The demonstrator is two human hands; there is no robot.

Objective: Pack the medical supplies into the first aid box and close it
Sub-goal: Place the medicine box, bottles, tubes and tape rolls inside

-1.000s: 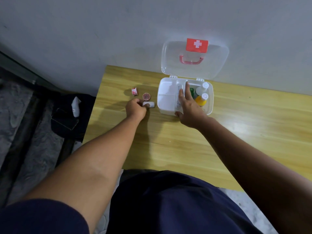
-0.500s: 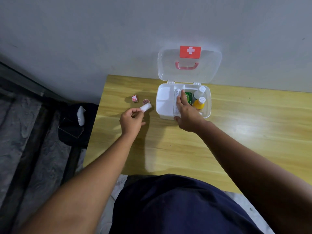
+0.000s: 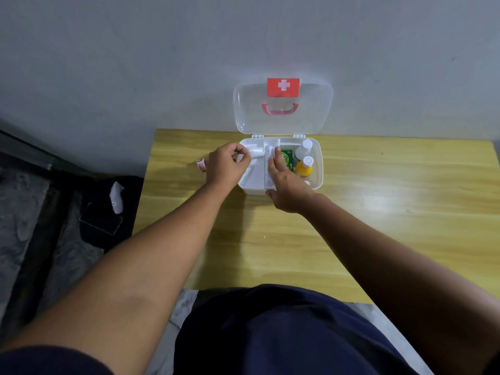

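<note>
The white first aid box (image 3: 318, 169) stands open at the table's far edge, its clear lid (image 3: 282, 109) with a red cross label leaning on the wall. Inside its right half are a green packet (image 3: 287, 158), a clear bottle (image 3: 304, 150) and a yellow bottle (image 3: 305, 167). My left hand (image 3: 226, 166) holds a small white roll (image 3: 255, 152) over the box's left tray compartment. My right hand (image 3: 284, 185) grips the tray's divider edge at the box's front. A small red-and-white roll (image 3: 200, 165) lies on the table left of my left hand, partly hidden.
The wooden table (image 3: 378, 212) stretches right and toward me. A grey wall rises right behind the box. On the floor at left lies a dark bag (image 3: 108, 212) with a white object (image 3: 117, 196) on it.
My left hand has lifted the white roll off the table and carried it right, over the box's left compartment. My right hand has stayed on the box.
</note>
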